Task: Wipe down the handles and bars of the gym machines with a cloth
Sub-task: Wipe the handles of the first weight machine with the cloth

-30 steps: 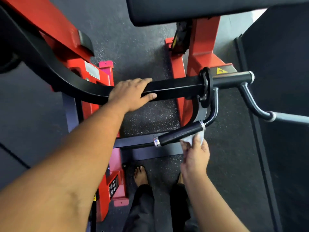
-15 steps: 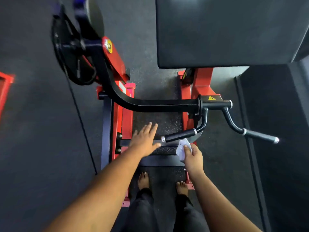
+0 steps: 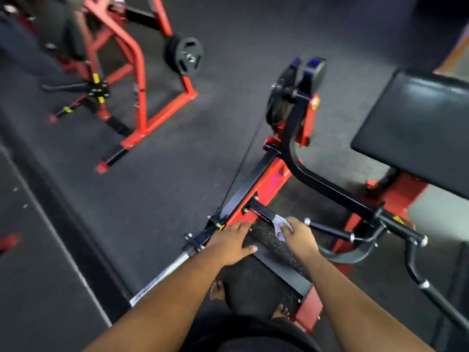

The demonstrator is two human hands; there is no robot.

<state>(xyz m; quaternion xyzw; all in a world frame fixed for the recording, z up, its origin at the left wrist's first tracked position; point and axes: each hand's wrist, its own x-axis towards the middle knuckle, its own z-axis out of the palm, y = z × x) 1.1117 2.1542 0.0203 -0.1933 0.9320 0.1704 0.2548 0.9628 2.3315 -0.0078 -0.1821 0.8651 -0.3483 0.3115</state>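
Standing at far left, a second red-framed machine (image 3: pixel 132 80) with a black weight plate (image 3: pixel 186 58) is seen well apart from the person. The left hand (image 3: pixel 229 246) is held flat with straight, relaxed fingers, its grip wide and holding nothing, above the nearer machine's red base (image 3: pixel 256 191). Just right of it, a white cloth (image 3: pixel 279 224) is pinched in the right hand (image 3: pixel 299 238), beside the black handle (image 3: pixel 327 228) and below the black padded seat (image 3: pixel 416 130).

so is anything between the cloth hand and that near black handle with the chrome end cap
Nothing visible. The right hand holds the cloth just left of the handle's capped end, with only open floor between them.
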